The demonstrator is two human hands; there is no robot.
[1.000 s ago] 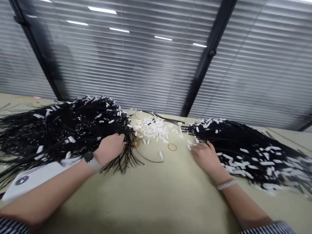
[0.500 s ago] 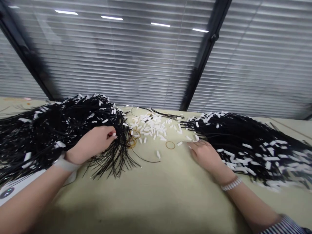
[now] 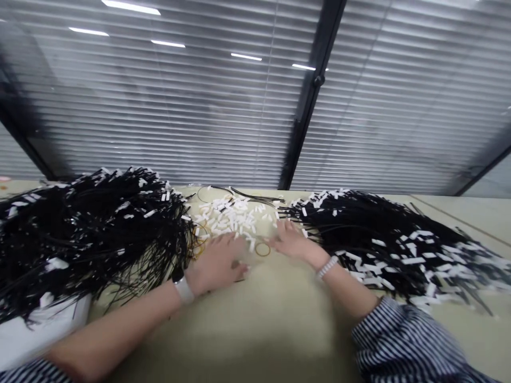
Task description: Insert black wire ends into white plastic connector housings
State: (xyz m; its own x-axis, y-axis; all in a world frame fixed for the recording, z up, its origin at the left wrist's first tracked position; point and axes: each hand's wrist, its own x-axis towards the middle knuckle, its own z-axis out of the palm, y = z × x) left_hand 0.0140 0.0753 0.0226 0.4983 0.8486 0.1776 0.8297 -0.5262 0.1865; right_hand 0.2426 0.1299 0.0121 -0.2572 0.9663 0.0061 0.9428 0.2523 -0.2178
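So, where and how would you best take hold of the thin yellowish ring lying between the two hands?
Probably pinch the near rim of the ring, coming down from the near side. It seems to lie flat, with plain table surface on that side, whereas loose white pieces lie beyond it and the right hand is close on its right.

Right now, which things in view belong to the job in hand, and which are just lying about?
Likely the job's:
white pieces ahead of your left hand
right black strand pile by your right hand
left black strand pile

Apparently lying about:
yellow ring between your hands
white object, lower left
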